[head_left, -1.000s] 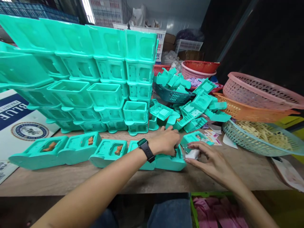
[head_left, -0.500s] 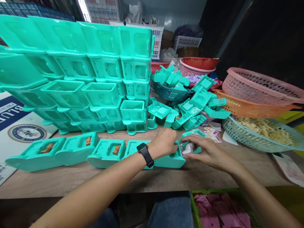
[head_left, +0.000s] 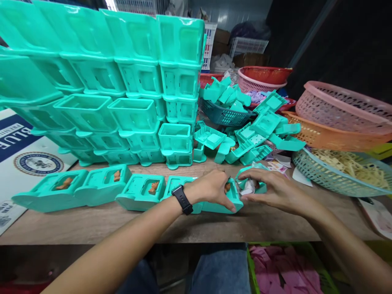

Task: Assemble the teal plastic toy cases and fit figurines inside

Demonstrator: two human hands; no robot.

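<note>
A row of teal plastic toy shells lies along the table's front, several with small brown figures [head_left: 152, 187] inside. My left hand [head_left: 212, 188], with a black watch on the wrist, grips the rightmost shell [head_left: 228, 204], thumb along its front edge. My right hand [head_left: 273, 190] is just to its right, fingers closed around a small white piece [head_left: 248, 188] and touching a teal part [head_left: 259, 188] beside the shell. The two hands almost touch.
A tall stack of teal shells [head_left: 122, 77] fills the back left. A dark basket of teal parts [head_left: 225, 116], loose teal lids [head_left: 263, 134], pink and orange baskets [head_left: 337, 118], a green basket of pale pieces [head_left: 346, 173] and stickers [head_left: 277, 166] stand to the right. A printed board [head_left: 27, 155] lies at left.
My right hand lifted the small white piece from the table and brought it up beside the rightmost shell. My left hand slid forward over that shell's edge.
</note>
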